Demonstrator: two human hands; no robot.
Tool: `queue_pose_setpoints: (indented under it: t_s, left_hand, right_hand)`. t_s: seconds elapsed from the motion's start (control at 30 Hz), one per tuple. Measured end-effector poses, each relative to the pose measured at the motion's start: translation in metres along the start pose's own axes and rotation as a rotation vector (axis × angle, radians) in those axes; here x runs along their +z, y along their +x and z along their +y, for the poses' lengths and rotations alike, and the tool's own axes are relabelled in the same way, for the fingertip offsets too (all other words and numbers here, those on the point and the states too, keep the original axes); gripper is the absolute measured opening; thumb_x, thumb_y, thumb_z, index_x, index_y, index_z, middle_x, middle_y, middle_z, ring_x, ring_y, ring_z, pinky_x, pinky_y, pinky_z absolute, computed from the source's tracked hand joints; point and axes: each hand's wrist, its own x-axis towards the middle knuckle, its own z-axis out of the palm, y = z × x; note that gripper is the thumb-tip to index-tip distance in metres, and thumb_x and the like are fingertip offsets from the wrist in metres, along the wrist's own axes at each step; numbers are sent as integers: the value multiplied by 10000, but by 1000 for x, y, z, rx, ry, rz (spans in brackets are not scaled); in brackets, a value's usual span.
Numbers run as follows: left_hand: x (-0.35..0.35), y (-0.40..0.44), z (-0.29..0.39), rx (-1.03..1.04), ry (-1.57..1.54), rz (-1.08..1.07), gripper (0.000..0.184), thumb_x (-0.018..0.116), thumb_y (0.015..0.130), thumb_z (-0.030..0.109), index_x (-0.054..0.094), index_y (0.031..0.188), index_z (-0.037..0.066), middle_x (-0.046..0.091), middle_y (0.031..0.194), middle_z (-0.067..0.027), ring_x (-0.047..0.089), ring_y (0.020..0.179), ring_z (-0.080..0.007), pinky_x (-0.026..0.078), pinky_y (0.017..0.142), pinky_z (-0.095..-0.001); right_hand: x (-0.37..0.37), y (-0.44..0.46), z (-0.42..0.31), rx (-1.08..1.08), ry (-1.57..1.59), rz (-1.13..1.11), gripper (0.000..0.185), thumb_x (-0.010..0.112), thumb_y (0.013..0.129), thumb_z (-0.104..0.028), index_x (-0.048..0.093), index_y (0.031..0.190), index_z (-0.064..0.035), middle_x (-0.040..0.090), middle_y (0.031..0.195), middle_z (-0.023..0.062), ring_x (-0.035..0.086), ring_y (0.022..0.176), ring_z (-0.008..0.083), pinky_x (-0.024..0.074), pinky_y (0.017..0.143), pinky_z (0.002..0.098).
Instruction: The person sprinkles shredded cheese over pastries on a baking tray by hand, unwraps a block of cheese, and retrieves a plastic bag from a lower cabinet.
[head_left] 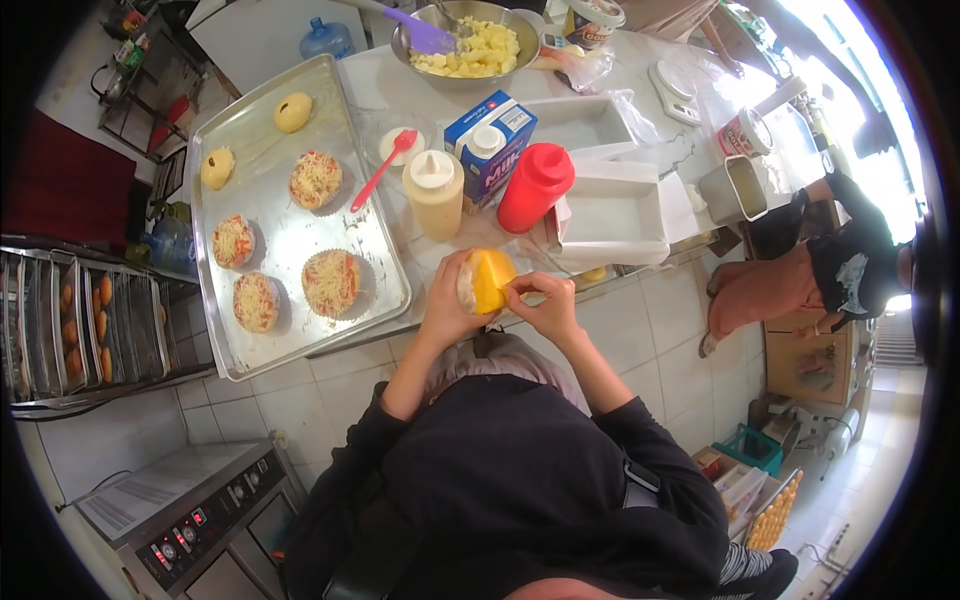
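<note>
My left hand [449, 303] is wrapped round a small bright yellow thing [491, 279] with a pale side, perhaps a packet; its exact kind I cannot make out. At its right edge, the fingers of my right hand [549, 302] are pinched together on it. Just beyond my hands stand a cream-filled squeeze bottle [434, 198], a red squeeze bottle [537, 190] and a blue milk carton [490, 145]. To the left, a metal baking tray [215, 300] bears several topped buns in paper cups, such as one bun [331, 282], and two plain dough rounds [293, 112].
A steel bowl [400, 45] of yellow chunks with a purple spatula [430, 38] sits at the back. White boxes [613, 210] and a red spatula [385, 172] lie on the table. Another person [850, 240] stands at right. Left are a tray rack [85, 330] and an oven [190, 510].
</note>
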Motion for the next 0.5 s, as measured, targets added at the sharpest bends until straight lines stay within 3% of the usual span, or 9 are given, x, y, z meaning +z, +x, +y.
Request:
queue_pose_setpoints:
  t_s: [0.13,0.23,0.43,0.5]
  left_hand:
    - [0,0,0,0,-16,-2,822,804,489,135,420,1210,42,481,1130,-152,502,1041,-323,422,888,-382]
    - [0,0,-1,5,-8,-1,826,805,490,137,418,1213,42,479,1132,-151,502,1043,-323,422,887,-381]
    - [0,-1,-1,-14,-19,-11,827,807,485,132,421,1211,46,479,1134,-148,503,1044,-322,421,891,-380]
    - [-1,-1,-1,-22,-32,-19,825,808,482,130,425,1208,47,479,1136,-148,503,1044,-321,421,892,-380]
  right_hand:
    - [0,3,-8,55,119,7,92,652,678,-15,661,770,-23,646,786,112,635,683,218,499,627,292]
    - [-1,3,-2,-186,22,3,118,657,675,-7,658,791,-23,641,775,116,628,705,230,494,640,294]
    - [0,-4,-2,-48,6,-28,139,673,721,-1,645,856,-12,644,833,80,606,711,138,477,647,256]
    - [7,-5,14,179,279,-33,161,693,716,-39,639,861,4,645,808,75,595,701,129,476,652,264]
